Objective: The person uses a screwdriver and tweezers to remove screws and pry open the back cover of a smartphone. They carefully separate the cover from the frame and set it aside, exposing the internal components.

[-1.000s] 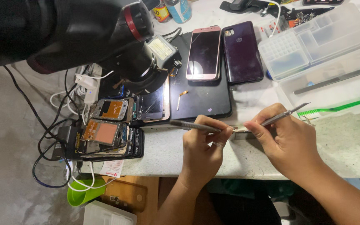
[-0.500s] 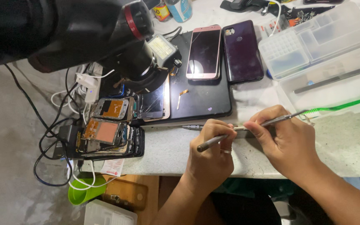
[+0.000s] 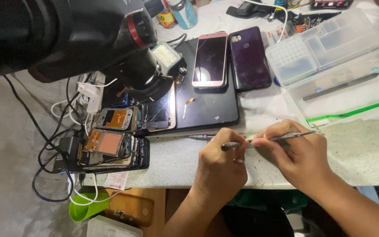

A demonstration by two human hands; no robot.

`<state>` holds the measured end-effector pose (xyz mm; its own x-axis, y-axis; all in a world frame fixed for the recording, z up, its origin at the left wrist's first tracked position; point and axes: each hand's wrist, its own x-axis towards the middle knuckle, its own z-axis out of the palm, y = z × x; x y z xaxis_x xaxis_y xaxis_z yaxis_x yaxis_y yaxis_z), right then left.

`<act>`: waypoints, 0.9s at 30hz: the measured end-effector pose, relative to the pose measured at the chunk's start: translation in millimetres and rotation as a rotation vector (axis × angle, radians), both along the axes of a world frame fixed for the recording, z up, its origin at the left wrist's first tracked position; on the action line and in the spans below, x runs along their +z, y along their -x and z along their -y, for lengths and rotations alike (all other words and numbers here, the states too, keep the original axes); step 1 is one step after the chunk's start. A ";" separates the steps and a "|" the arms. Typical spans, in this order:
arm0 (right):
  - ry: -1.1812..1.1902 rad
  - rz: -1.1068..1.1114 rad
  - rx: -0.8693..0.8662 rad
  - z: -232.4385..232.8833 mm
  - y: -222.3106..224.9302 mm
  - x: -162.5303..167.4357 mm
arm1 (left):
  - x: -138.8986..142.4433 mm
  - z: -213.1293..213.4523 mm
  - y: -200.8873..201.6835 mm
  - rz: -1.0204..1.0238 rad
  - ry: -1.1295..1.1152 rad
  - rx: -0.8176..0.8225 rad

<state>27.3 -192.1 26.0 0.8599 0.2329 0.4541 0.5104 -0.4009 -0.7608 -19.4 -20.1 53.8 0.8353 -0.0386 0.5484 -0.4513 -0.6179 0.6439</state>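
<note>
My left hand (image 3: 220, 169) and my right hand (image 3: 297, 153) meet at the front edge of the speckled worktop (image 3: 365, 149). The left hand, with a ring on one finger, is closed around a slim metal tool (image 3: 227, 146) whose round end points up towards me. Thin silver tweezers (image 3: 292, 136) are pinched in my right hand, and their tips reach to the fingers of the left hand. Whatever sits between the fingertips is hidden. Another slim metal tool (image 3: 200, 137) lies on the worktop just left of my left hand.
A black microscope head (image 3: 110, 39) hangs over the left side. Below it sit a black mat (image 3: 211, 109), a pink phone (image 3: 210, 60), a dark purple phone (image 3: 249, 58), opened phones (image 3: 110, 142) and cables (image 3: 44, 145). Clear compartment boxes (image 3: 325, 48) stand at the right.
My left hand has turned its tool from lying flat and pointing left to end-on towards me. Both hands have stayed at the worktop edge, and the tweezers have barely moved.
</note>
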 end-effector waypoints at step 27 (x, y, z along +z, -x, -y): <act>0.021 0.086 0.105 1.9 -4.8 4.3 | -15.7 -7.5 -0.8 -0.057 0.259 -0.073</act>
<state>32.0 -194.0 30.3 0.7888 0.3296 0.5188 0.6129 -0.3573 -0.7048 -18.5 -12.6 38.1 0.8653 0.0352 0.5000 -0.4472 -0.3962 0.8019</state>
